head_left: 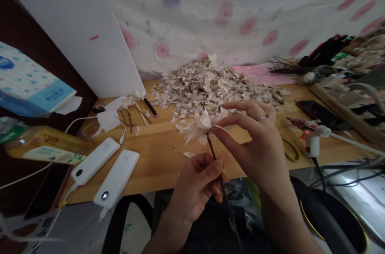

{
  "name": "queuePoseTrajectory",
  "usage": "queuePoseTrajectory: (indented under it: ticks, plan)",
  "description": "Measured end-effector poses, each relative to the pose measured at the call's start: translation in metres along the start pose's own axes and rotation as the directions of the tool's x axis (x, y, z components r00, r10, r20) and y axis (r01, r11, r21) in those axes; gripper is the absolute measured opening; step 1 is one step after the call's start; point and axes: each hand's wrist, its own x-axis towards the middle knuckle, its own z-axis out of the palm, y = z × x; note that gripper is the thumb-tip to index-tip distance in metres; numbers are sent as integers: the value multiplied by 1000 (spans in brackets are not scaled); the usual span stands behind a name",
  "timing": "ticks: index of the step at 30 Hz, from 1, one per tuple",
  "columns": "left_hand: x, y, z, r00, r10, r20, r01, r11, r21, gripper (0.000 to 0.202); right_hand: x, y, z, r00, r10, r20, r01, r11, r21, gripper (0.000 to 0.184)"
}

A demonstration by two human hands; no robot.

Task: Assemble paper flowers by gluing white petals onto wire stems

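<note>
Left hand [192, 190] with fingers clamped round a twig stem [211, 148]; right hand [252, 146] with fingers curved, tips pinching paper petals [200, 125] at the stem's top.

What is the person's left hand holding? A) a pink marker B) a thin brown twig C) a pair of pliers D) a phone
B. The left hand grips a thin brown twig with papery white petals at its top.
</note>
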Motion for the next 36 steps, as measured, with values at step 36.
queuePoseTrajectory:
  ticks: [36]
  plan:
    - [4, 6, 4, 995, -74, -68, 72, 997, -32, 46, 11, 4, -17, 995, -65, 79, 73, 991, -108, 5]
